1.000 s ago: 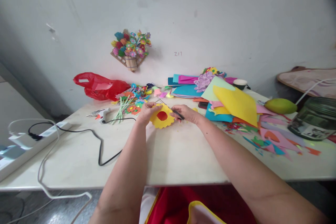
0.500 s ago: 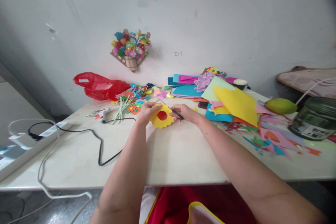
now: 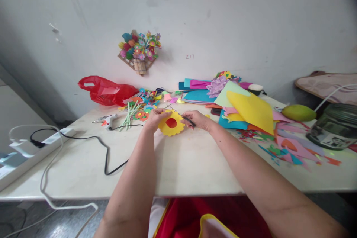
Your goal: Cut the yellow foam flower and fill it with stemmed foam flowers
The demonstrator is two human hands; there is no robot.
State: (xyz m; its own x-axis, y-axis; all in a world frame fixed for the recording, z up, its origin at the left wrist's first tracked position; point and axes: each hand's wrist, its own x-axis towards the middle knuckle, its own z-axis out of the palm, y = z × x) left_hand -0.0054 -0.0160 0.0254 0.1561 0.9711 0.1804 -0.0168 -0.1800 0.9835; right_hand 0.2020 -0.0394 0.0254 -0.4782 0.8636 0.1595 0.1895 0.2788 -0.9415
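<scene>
Over the pale counter (image 3: 195,171), in front and to the right of the red bag (image 3: 122,95), a flat yellow flower (image 3: 172,132) with a scalloped rim is pinched in the closed grip of the left hand (image 3: 154,119). Farther right of the bag, black-handled scissors (image 3: 189,121) are held by the right hand (image 3: 198,119), its grip curled around their handles. On the flower, a roundish red centre (image 3: 171,122) is seen.

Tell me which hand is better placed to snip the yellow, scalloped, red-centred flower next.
Right, most likely: the right hand holds the black-handled metal scissors beside the yellow, scalloped flower, whose upper-left edge the left hand grips.
</scene>
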